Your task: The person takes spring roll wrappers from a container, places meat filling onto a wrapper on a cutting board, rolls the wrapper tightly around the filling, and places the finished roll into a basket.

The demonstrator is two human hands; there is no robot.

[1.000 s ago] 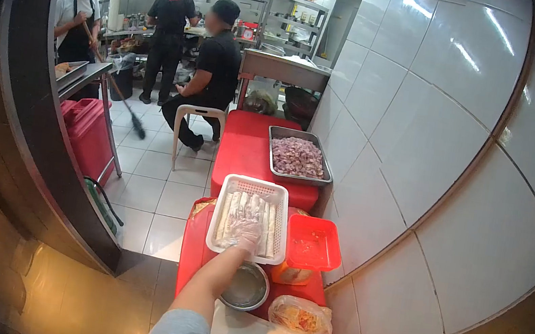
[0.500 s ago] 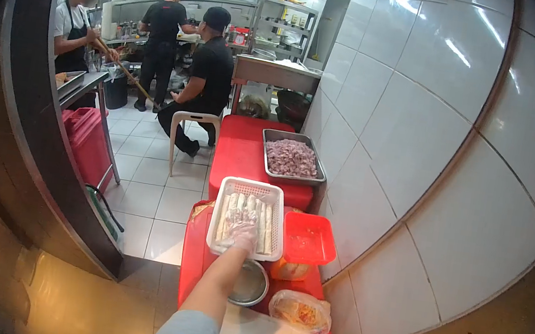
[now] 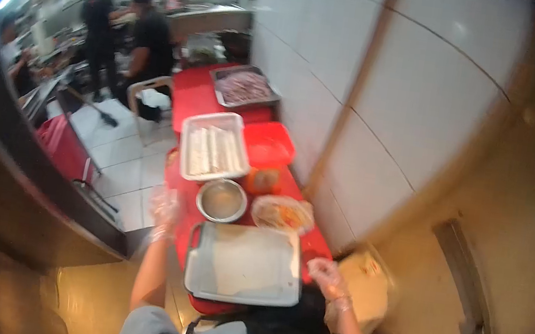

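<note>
My left hand [image 3: 166, 209], in a clear plastic glove, is raised beside the table's left edge, fingers apart, holding nothing. My right hand [image 3: 328, 278], gloved too, hovers just right of the white cutting board [image 3: 246, 270]; its fingers look bent, but blur hides whether they hold anything. Nothing lies on the board's pale surface. Beyond it are a metal bowl [image 3: 222, 200] and a plastic bag of orange shreds [image 3: 283, 214]. Farther away, long pale rolls [image 3: 213, 151] lie side by side in a white basket [image 3: 237, 171]. Neither hand touches them.
A red container [image 3: 269, 145] stands right of the basket. Behind, a metal tray of pinkish meat [image 3: 243, 87] rests on a red surface [image 3: 190, 97]. A tiled wall [image 3: 392, 109] rises on the right. Three people are at the upper left, one seated and one holding a long-handled tool.
My left hand has left the rolls in the basket and moved back to the left. The view has tilted down and turned right, bringing my right hand and the whole board into clear sight.
</note>
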